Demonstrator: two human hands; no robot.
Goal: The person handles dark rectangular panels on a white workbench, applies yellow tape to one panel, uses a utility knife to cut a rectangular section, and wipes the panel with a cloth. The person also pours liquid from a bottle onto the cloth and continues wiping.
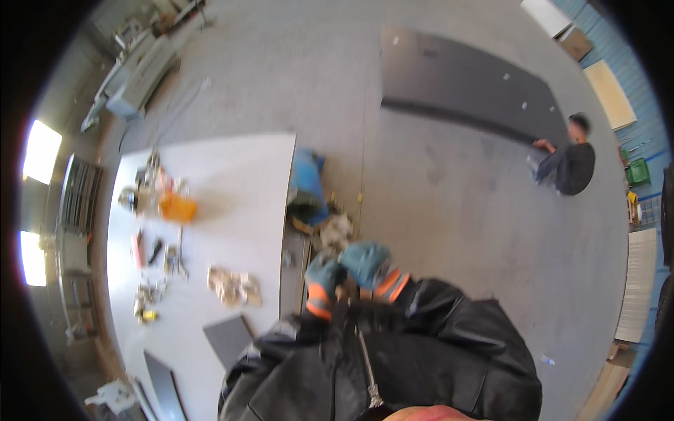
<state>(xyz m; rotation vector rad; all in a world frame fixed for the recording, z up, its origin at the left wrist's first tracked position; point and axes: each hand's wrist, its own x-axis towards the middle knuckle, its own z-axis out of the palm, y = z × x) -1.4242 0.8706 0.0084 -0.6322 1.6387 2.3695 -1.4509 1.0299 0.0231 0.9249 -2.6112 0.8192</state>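
My left hand (323, 276) and my right hand (364, 262) meet close in front of my chest, beside the right edge of the white table. Both wear teal work gloves with orange and grey cuffs. Their fingers look curled in, and the right glove's rounded back faces up. A small brownish patch shows between the wrists, too blurred to name. Whatever the fingers hold, if anything, is hidden. Just beyond the gloves lies a crumpled pale cloth or bag (335, 231), next to a blue bin (307, 179) on the floor.
The white table (246, 182) carries an orange container (177, 207), a beige rag (234, 285), scattered tools and dark panel pieces (230, 338). Further right, a person (572, 165) crouches at the edge of a large dark panel (463, 88). Pale sheets (635, 284) lean by the right wall.
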